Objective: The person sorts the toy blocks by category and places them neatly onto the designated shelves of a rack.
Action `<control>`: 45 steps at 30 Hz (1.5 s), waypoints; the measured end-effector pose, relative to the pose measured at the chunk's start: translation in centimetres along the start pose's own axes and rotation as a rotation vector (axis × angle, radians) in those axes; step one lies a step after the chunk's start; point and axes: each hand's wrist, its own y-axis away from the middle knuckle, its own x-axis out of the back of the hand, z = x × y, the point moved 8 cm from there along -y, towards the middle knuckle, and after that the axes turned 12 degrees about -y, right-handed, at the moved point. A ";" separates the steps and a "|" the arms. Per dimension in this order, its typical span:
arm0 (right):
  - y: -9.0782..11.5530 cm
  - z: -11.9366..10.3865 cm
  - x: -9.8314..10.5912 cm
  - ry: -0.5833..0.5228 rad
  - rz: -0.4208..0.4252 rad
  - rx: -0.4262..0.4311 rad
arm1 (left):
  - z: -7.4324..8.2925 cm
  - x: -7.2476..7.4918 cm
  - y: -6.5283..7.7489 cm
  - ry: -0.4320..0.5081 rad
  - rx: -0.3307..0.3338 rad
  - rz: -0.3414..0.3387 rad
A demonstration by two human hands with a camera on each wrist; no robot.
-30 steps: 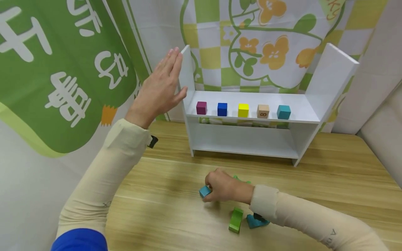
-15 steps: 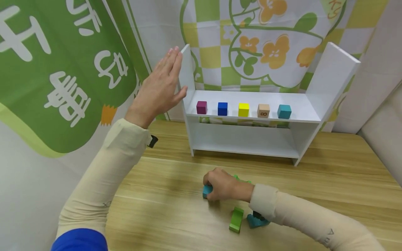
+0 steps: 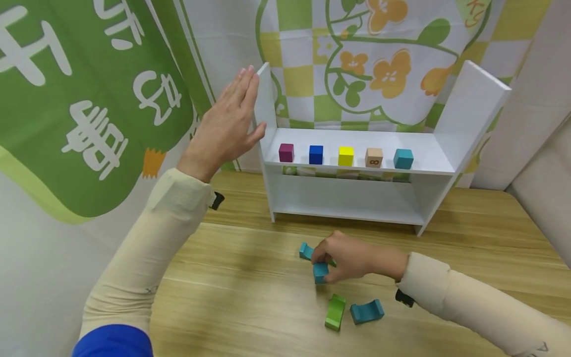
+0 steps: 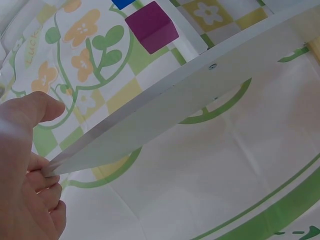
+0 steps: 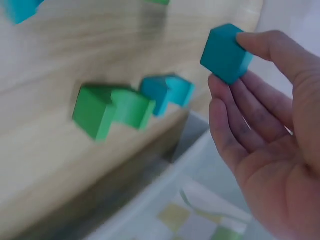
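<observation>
My right hand (image 3: 348, 258) pinches a teal cube (image 3: 320, 272) between thumb and fingers, low over the table. In the right wrist view the same cube (image 5: 227, 52) sits at the fingertips of the hand (image 5: 270, 105). Just behind the hand lies a teal arch block (image 3: 306, 251), and a green arch block (image 5: 115, 112), mostly covered by the hand in the head view. Nearer the front edge are another green arch block (image 3: 335, 312) and another teal one (image 3: 367, 311). My left hand (image 3: 225, 126), fingers straight, touches the left side panel of the white shelf (image 3: 357, 198).
On the upper board stand a purple cube (image 3: 286, 153), a blue cube (image 3: 315, 154), a yellow cube (image 3: 345, 155), a wooden cube (image 3: 373, 157) marked 8 and a teal cube (image 3: 403, 158). Patterned cloth (image 3: 303, 49) hangs behind the shelf. The shelf stands on a wooden table (image 3: 223, 307).
My right hand has moved right with the teal cube, uncovering the teal arch block behind it and the teal arch block near the sleeve. My left hand has stayed on the shelf panel.
</observation>
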 end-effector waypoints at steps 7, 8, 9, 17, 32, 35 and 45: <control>4.1 -0.1 3.3 0.020 -0.019 -0.043 | 0.1 0.0 0.0 -0.002 -0.004 -0.008; 4.7 -0.2 3.8 0.025 -0.017 -0.042 | 0.1 0.0 0.0 -0.002 -0.004 -0.009; 5.2 -0.3 4.4 0.035 -0.013 -0.040 | 0.1 0.0 0.0 -0.002 -0.004 -0.009; 9.4 -1.1 8.6 0.077 0.052 -0.061 | 0.1 0.1 0.2 0.001 -0.003 -0.003; 14.7 0.1 16.8 0.249 0.188 -0.311 | 0.1 0.1 0.2 -0.005 -0.005 -0.009; 15.3 0.5 18.5 0.301 0.193 -0.347 | 0.1 0.1 0.2 -0.007 -0.005 -0.008; 15.8 0.7 22.9 0.406 0.236 -0.430 | 0.2 0.1 0.2 -0.007 -0.010 -0.002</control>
